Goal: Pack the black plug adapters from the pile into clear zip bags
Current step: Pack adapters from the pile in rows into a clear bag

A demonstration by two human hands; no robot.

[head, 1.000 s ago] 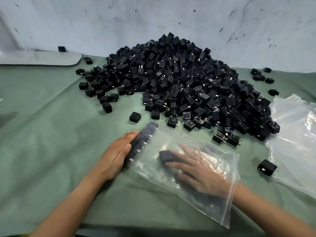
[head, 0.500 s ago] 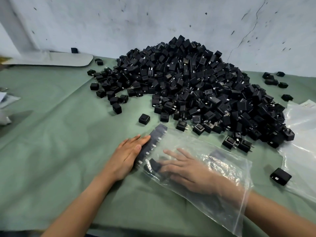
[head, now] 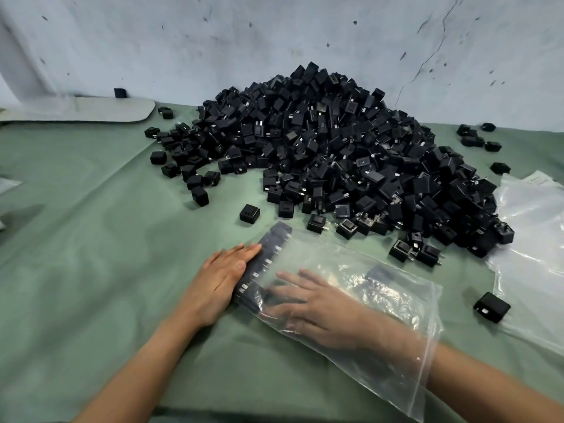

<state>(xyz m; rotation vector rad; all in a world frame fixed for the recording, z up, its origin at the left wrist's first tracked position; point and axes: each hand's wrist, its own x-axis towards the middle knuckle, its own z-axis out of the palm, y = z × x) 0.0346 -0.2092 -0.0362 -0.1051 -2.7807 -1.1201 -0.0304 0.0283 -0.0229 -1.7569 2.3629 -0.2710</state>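
A big pile of black plug adapters (head: 329, 148) covers the middle of the green cloth. In front of it lies a clear zip bag (head: 375, 288) with a row of adapters (head: 268, 257) lined up along its left edge. My left hand (head: 221, 277) lies flat outside the bag, fingers straight, pressing against that row. My right hand (head: 317, 303) is inside the bag up to the wrist, fingers spread, pushing an adapter toward the row's near end. The hand is blurred behind the plastic.
More clear bags (head: 531, 251) lie at the right, one loose adapter (head: 491, 307) beside them. Single adapters (head: 249, 213) are scattered round the pile. A pale flat board (head: 91, 109) lies at the back left by the wall. Green cloth (head: 91, 239) spreads to the left.
My right hand slid left inside the bag, pushing an adapter up to the near end of the row. My left hand stayed against the row. The camera view shifted slightly.
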